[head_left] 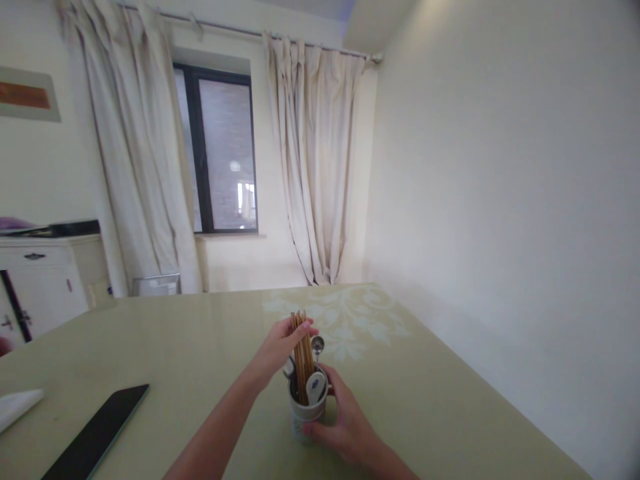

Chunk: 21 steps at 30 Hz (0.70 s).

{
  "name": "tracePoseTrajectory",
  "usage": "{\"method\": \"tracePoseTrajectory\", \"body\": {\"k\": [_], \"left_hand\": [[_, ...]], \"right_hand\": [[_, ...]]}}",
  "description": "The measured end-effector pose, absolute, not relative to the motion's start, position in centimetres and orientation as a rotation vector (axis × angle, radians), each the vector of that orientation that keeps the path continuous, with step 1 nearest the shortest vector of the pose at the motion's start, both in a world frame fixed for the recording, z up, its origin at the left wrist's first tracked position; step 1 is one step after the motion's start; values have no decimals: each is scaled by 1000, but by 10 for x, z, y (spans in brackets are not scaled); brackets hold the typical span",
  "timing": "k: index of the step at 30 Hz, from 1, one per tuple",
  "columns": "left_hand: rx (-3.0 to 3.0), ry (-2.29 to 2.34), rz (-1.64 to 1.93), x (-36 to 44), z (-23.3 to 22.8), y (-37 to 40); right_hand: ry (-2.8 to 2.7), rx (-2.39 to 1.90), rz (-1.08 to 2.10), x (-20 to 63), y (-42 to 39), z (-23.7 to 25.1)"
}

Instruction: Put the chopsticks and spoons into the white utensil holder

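Note:
A light grey-white cup (299, 421) stands upright on the green tabletop, close in front of me. Out of it rises a bundle of wooden chopsticks (302, 363), and my left hand (276, 350) has its fingers wrapped round their upper part. My right hand (350, 423) grips the cup from the right, thumb on the near side and fingers behind. A white ceramic spoon (315, 387) with a small blue mark leans at the cup's front right. Behind it a metal spoon (318, 345) sticks up. Another utensil shows partly at the left rim; its kind is unclear.
The green table (200, 360) has a pale leaf pattern at its far right. A black flat tablet-like device (97, 433) lies at the left, beside a white object (20, 405). A wall (500, 200) runs along the table's right edge; a white cabinet (45, 273) stands far left.

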<state>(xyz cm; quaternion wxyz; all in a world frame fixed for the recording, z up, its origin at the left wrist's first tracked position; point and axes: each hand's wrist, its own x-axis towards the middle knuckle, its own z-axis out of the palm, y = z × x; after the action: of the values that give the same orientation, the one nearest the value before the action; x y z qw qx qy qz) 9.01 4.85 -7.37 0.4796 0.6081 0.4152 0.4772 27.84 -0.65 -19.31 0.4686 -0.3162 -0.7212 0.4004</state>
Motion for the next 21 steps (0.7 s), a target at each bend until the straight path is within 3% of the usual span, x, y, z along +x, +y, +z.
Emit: {"method": "tracePoseTrajectory", "body": {"k": [11,16,21], "left_hand": [[1613,1086,1315,97,-64,44],[1695,1100,1509,89,-31,33],[1380,903,1840,61,11,18]], "right_hand": [[-1730,-783,1005,275,-7,-195],[-1741,-799,988,278,-6,-198],[-1770,-797,972,280,-7,-196]]}}
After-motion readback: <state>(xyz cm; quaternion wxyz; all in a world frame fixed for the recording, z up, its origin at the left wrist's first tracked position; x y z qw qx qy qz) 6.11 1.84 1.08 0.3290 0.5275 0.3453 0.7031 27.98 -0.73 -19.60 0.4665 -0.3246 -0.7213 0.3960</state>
